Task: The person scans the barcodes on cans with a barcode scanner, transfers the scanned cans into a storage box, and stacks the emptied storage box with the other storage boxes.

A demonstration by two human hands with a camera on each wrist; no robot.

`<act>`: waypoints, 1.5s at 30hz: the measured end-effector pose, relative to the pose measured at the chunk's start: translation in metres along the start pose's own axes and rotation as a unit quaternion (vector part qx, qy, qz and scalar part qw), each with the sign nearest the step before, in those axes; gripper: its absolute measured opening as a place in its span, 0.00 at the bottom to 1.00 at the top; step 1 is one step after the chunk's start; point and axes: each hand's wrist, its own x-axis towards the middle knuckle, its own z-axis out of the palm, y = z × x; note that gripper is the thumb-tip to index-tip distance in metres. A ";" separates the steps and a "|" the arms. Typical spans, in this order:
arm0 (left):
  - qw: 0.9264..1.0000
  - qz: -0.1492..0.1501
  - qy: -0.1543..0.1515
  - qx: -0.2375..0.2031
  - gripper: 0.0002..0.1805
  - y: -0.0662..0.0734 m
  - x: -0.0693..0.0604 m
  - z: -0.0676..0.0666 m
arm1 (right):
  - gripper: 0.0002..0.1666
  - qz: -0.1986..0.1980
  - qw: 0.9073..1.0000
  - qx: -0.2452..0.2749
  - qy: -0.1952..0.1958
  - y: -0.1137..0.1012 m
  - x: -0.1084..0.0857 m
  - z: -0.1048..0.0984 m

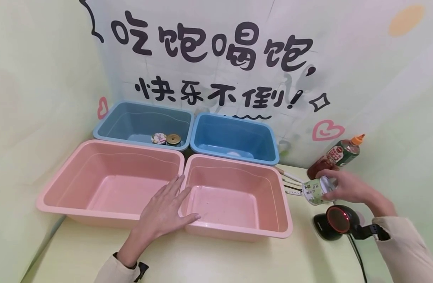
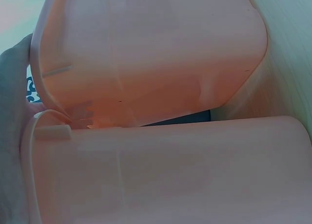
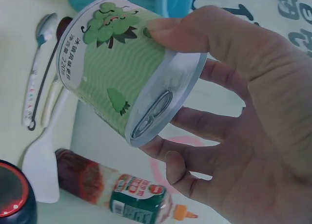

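Note:
My right hand (image 1: 351, 189) grips a green and white tin can (image 1: 313, 192) above the right side of the table. In the right wrist view the can (image 3: 114, 63) is tilted, with green printed fruit on its side and a ring-pull end turned toward the palm. The thumb lies on its side and the fingers reach behind it. My left hand (image 1: 163, 210) lies with spread fingers over the adjoining rims of the left pink bin (image 1: 111, 214) and the right pink bin (image 1: 237, 230). In the left wrist view the bins' outer walls fill most of the picture.
Behind stand two blue bins; the left blue bin (image 1: 143, 106) holds two round-lidded jars (image 1: 166, 139). A red sauce bottle (image 1: 338, 153), a black device with a red-lit ring (image 1: 334, 222), a white spatula (image 3: 44, 160) and several spoons (image 3: 36, 68) stand or lie at the right.

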 end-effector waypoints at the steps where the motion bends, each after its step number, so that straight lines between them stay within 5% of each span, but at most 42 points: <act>1: 1.000 -0.001 -0.001 -0.001 0.50 0.000 0.000 0.000 | 0.35 0.002 1.000 0.001 -0.001 0.002 0.000 0.003; 16: 1.000 -0.003 -0.006 -0.006 0.50 0.000 0.000 -0.001 | 0.36 0.029 0.998 0.032 -0.033 0.021 -0.004 0.045; 26: 1.000 -0.002 -0.005 -0.007 0.49 0.000 0.001 -0.001 | 0.38 0.010 0.998 0.045 -0.034 0.027 -0.008 0.056; 37: 1.000 -0.002 -0.003 -0.008 0.49 0.000 0.002 -0.001 | 0.41 0.043 0.998 0.015 -0.033 0.033 -0.018 0.060; 45: 1.000 -0.002 -0.005 -0.009 0.49 0.000 0.001 -0.001 | 0.40 0.004 1.000 -0.022 -0.003 0.039 -0.029 0.073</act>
